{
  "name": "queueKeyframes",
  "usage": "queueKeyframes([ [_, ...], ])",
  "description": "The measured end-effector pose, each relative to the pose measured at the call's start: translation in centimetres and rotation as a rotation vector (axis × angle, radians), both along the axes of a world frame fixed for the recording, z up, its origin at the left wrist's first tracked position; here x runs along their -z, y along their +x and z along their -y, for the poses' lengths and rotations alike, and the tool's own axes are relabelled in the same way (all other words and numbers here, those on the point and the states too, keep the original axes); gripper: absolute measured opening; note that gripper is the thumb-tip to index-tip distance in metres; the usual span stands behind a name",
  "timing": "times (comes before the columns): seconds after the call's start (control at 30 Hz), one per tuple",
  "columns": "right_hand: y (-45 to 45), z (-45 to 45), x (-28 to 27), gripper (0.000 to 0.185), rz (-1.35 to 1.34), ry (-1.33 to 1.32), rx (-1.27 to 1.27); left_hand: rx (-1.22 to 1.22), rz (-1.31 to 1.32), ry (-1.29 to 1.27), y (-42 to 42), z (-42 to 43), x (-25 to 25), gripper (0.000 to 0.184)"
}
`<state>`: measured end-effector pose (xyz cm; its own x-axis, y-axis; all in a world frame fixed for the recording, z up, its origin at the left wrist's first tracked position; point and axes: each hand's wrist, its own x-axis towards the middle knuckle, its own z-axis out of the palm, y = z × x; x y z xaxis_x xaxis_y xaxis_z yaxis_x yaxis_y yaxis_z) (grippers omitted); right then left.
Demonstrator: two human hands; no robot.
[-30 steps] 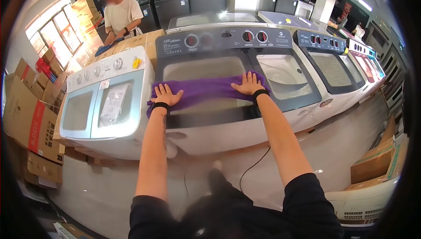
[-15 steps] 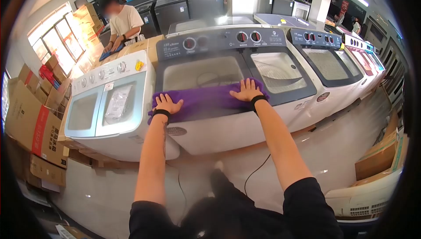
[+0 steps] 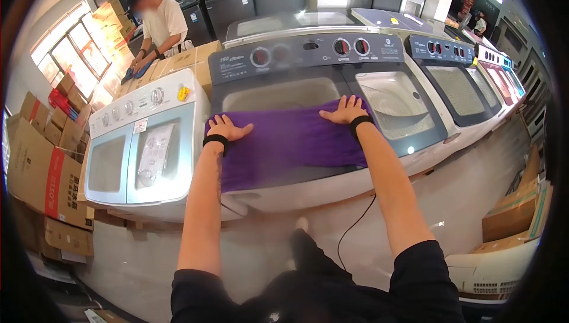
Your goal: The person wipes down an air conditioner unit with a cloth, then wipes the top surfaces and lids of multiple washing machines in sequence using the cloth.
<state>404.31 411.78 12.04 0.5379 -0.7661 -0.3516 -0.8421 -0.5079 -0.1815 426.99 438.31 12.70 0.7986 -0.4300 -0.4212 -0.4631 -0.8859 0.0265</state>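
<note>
A purple cloth (image 3: 284, 142) lies spread over the front part of a twin-tub washing machine (image 3: 403, 130) with a dark grey top. Its lower edge reaches the machine's front rim. On the cloth's upper left corner my left hand (image 3: 225, 127) rests flat, fingers apart. My right hand (image 3: 347, 109) presses on the upper right corner, also with spread fingers. Both wrists wear black bands. Beyond the cloth sit the machine's see-through lids and its control panel (image 3: 308, 50) with red-marked knobs.
To the left stands a white and light-blue washing machine (image 3: 139, 139). More washing machines (image 3: 453, 80) line up at the right. Cardboard boxes (image 3: 47, 175) are stacked at far left. Across the boxes, another person (image 3: 163, 24) handles a dark blue cloth (image 3: 139, 73). A black cord (image 3: 349, 228) crosses the floor.
The purple cloth, bunched in a narrow strip before, is now spread wider toward the front edge. Both hands sit slightly higher in view, still flat on its upper corners.
</note>
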Motion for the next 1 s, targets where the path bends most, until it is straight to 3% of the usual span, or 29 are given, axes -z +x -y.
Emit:
queueKeyframes([
  [0.33,7.8,3.8,-1.0,0.114,-0.015,-0.009,0.159,-0.071,0.027,-0.144,7.6,6.0,0.2,0.122],
  [0.5,10.7,6.3,-0.7,0.114,0.025,-0.013,0.163,-0.012,0.026,-0.044,10.8,8.7,0.0,0.119],
  [0.77,12.4,7.5,1.1,0.108,0.105,-0.096,0.166,-0.074,0.07,-0.178,10.5,8.7,1.7,0.115],
  [1.0,8.2,5.7,1.7,0.107,0.078,-0.052,-0.044,0.008,0.006,-0.158,5.7,3.9,1.7,0.103],
])
